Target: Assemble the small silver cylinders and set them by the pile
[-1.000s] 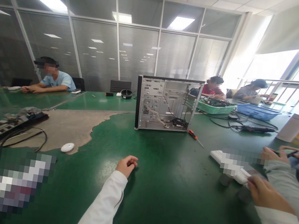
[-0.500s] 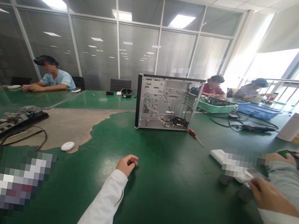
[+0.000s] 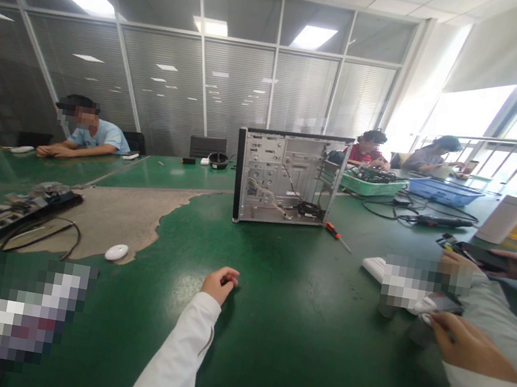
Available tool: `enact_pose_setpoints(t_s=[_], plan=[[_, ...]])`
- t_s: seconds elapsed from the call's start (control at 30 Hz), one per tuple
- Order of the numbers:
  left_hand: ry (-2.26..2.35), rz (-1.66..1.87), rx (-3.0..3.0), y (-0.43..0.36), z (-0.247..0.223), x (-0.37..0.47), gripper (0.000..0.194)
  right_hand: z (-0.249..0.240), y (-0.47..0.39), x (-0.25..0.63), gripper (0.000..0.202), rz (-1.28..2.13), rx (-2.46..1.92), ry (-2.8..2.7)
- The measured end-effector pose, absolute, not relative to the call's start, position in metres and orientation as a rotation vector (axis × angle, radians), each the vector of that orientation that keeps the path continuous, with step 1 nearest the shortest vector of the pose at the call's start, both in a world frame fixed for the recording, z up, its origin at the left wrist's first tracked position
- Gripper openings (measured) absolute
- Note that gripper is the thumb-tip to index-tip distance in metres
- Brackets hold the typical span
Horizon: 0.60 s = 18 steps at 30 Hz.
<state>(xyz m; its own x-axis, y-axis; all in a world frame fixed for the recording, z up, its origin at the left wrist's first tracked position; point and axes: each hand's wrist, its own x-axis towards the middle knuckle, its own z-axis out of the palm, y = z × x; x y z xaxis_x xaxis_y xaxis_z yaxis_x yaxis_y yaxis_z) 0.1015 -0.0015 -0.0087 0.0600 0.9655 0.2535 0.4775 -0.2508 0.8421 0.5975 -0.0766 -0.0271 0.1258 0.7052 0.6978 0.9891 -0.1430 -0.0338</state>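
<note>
My left hand (image 3: 220, 283) rests on the green tabletop (image 3: 275, 328), its fingers loosely curled in with nothing in them. My right hand (image 3: 473, 345) is at the right, its fingers closed at the edge of a small whitish thing that I cannot make out. Just beyond those fingers lies a white object (image 3: 374, 267), partly blurred out. An opened computer case (image 3: 290, 179) stands upright farther back, its bare metal inside facing me, with cables and a black fan (image 3: 308, 210) in it. A screwdriver (image 3: 334, 231) with an orange and black handle lies beside the case.
Close by my right arm, another person's grey sleeve (image 3: 506, 314) reaches in; their hands hold a dark flat part (image 3: 481, 256). A power strip (image 3: 12, 212), cables and a white round lid (image 3: 116, 252) lie left. Green (image 3: 373, 185) and blue baskets (image 3: 444, 191) stand behind.
The neighbouring person's hands have shifted and turned the part they hold, so its dark flat side now shows. My hands are nearly where they were.
</note>
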Motion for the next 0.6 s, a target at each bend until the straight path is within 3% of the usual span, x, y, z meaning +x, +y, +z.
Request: enact_pose_setpoints(t_s=[0.37,0.6], plan=[[1.434,1.095,1.822,-0.002,-0.007,0.101,0.026,-0.024,-0.086,0.584,0.021,-0.805,-1.803,-1.68],[1.448,1.083,1.846,-0.003,-0.006,0.101,0.028,-0.003,-0.066,0.562,0.044,-0.731,-2.053,-1.794]])
